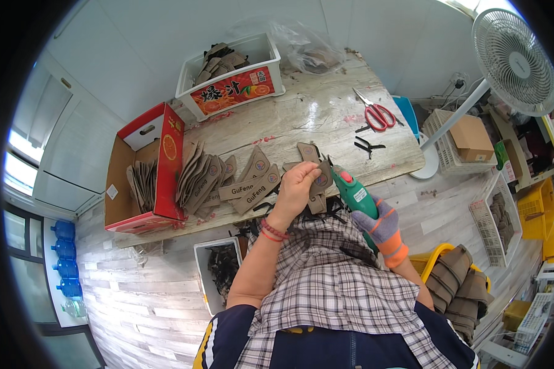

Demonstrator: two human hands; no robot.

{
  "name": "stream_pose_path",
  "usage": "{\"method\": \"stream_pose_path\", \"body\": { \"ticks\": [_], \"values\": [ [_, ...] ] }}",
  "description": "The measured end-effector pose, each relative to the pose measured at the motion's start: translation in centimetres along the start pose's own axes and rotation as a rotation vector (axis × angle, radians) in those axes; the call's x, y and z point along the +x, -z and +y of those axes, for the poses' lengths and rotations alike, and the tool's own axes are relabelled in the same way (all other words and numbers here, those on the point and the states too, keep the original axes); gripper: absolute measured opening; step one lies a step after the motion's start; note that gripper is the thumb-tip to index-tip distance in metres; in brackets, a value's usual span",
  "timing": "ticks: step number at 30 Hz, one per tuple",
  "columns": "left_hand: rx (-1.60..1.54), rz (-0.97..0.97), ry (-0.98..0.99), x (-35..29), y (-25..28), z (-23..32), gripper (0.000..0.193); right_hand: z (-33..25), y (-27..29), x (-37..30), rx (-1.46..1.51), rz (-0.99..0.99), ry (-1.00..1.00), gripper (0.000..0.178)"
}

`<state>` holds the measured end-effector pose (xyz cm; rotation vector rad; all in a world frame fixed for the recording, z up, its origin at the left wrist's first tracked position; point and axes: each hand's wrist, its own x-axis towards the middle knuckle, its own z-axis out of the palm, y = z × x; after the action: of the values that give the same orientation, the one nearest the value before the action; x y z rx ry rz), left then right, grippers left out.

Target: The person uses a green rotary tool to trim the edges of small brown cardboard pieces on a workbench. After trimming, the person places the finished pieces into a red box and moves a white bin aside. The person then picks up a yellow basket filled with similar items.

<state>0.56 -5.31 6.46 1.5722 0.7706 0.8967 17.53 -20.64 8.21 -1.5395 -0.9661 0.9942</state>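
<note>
My left hand [297,183], bare with red bands at the wrist, pinches a brown cardboard tag [321,178] just above the near edge of the table [301,117]. My right hand [383,226] wears a grey and orange glove and grips a green power tool [353,190] with a red button. The tool's tip points at the tag held in my left hand. More brown cardboard tags [246,184] lie fanned out on the table to the left of my hands. A checked cloth covers my lap below.
A red cardboard box [143,172] holding tags lies at the table's left end. A white bin [234,71] of tags, a plastic bag [308,49], red scissors [377,112] and black clips [368,146] sit farther back. A fan [514,58], baskets and a bin of dark scraps [220,270] surround me.
</note>
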Motion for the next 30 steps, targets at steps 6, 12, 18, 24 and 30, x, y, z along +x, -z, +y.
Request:
{"method": "stream_pose_path", "body": {
  "ticks": [6,12,18,24,30],
  "values": [
    [0.283,-0.035,-0.058,-0.1,4.3,0.4,0.018,1.2,0.2,0.4,0.052,0.047,0.004,0.051],
    [1.137,0.441,-0.086,0.4,5.1,-0.2,0.025,2.1,0.8,0.0,0.056,0.101,-0.027,0.043],
    [1.099,0.458,0.122,7.0,-1.3,-7.9,0.032,3.3,0.7,0.3,0.003,0.137,-0.079,0.042],
    [0.310,0.584,0.134,7.6,-1.4,-7.4,0.022,2.9,0.5,0.2,-0.015,0.145,-0.096,0.047],
    [-0.533,0.517,0.064,5.2,-1.8,-2.8,0.003,2.9,-0.9,0.9,-0.032,0.138,-0.026,0.050]
  ]
}}
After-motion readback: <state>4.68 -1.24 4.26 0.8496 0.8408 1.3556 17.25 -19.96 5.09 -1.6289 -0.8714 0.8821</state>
